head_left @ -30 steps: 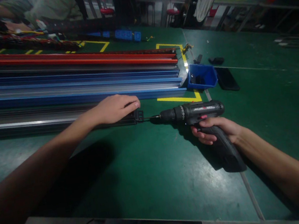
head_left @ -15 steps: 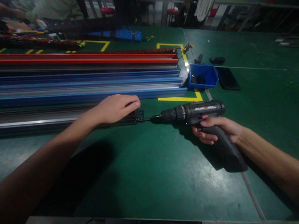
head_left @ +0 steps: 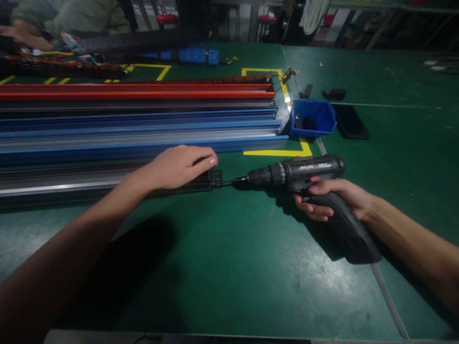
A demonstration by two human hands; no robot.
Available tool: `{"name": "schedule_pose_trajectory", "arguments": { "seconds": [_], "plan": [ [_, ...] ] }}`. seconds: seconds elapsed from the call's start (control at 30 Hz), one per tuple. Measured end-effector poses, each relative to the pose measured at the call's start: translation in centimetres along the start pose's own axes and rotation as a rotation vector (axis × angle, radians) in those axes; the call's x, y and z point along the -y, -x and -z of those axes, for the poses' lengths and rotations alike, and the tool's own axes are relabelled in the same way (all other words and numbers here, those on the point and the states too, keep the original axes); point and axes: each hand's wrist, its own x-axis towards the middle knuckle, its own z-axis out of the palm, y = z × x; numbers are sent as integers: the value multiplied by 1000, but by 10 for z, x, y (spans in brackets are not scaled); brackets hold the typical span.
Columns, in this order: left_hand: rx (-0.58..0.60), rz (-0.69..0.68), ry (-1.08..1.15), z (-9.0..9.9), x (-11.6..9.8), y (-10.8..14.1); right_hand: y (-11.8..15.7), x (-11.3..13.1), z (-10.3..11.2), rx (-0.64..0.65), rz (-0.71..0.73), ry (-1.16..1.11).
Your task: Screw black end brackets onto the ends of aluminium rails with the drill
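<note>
My right hand (head_left: 330,201) is wrapped round the grip of a black cordless drill (head_left: 309,171), which lies level and points left. Its long thin bit (head_left: 231,182) reaches a small black end cap (head_left: 217,178) at the end of a long black metal profile (head_left: 46,189). My left hand (head_left: 182,166) rests over that end of the profile, fingers curled down around it. Whether the bit sits in a screw is too small to tell.
Blue profiles (head_left: 123,135) and red profiles (head_left: 117,89) lie behind the black one. A blue bin (head_left: 313,117) with dark parts and a flat black object (head_left: 350,121) stand beyond the drill on the green table (head_left: 226,274). Across the table, a person's hand (head_left: 32,40) is near wiring.
Both hands, the drill and the profile keep the same places relative to each other. The view has shifted very slightly. Across the table, the other person's arm has moved a little.
</note>
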Motion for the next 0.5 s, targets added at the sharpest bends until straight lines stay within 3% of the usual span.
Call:
{"name": "schedule_pose_trajectory", "arguments": {
  "seconds": [0.5],
  "plan": [
    [17, 29, 10, 2, -3, 1, -1, 0, 2, 8, 6, 24]
  ]
}}
